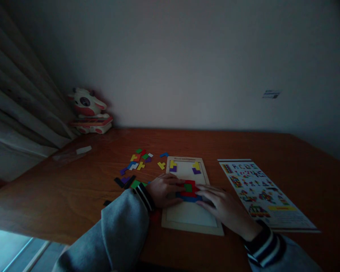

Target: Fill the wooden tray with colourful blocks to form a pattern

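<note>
A pale wooden puzzle board [192, 228] lies on the brown table. Red pieces [193, 194] surround a green piece [188, 187] at its middle, with blue pieces [191, 198] along their near side. My left hand [164, 190] touches the left side of this group, its fingers apart. From the right, my right hand [219, 204] rests its spread fingertips on the group's edge. Near the board's top sit two small yellow-and-purple pairs, one at left [173, 166] and one at right [196, 168].
Loose coloured pieces [141, 165] are scattered left of the board, some beside my left sleeve. A printed pattern sheet [260, 189] lies to the right. At the back left stands a cow-shaped toy [90, 109]. A white strip [84, 150] lies near the left edge.
</note>
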A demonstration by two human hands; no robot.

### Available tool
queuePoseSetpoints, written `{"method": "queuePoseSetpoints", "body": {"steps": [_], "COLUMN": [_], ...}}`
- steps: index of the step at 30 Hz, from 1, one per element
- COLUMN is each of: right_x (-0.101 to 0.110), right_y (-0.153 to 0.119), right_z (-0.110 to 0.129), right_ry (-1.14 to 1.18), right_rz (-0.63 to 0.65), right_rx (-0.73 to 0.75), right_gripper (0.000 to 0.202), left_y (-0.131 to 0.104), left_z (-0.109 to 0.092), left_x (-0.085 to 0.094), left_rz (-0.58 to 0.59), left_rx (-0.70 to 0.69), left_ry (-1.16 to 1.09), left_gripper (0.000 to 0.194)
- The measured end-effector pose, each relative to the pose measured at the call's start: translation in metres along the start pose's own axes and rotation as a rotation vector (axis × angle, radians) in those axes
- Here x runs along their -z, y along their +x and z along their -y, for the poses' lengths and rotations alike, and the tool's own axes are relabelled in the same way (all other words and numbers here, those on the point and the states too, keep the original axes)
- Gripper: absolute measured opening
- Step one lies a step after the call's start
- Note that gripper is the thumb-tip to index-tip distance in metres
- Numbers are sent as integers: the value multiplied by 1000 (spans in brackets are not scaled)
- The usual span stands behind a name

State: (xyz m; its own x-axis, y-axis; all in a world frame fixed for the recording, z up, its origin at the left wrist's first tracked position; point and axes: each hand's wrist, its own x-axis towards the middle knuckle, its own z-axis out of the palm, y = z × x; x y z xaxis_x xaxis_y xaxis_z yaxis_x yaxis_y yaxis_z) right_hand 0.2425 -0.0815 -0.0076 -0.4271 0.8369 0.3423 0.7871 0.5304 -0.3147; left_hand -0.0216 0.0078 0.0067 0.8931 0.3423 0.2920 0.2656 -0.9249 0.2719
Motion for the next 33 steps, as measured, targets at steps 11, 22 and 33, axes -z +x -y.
{"method": "queuePoseSetpoints", "body": {"steps": [11,22,33], "right_x": [16,20,15], "right_y": [19,27,26], "right_z": [-10,-11,-19], "right_ry": [111,181,264], "right_rz": [158,159,42], "right_rx": [6,-5,-81], "right_gripper": [42,45,27], "left_y": [0,1,10], "left_z": [-2,-6,28], "left_x": [-1,3,16], "left_rz": [18,-18,-243], "left_rx": [17,23,520], "left_ry": [43,17,207], "left_gripper": [42,43,30]}}
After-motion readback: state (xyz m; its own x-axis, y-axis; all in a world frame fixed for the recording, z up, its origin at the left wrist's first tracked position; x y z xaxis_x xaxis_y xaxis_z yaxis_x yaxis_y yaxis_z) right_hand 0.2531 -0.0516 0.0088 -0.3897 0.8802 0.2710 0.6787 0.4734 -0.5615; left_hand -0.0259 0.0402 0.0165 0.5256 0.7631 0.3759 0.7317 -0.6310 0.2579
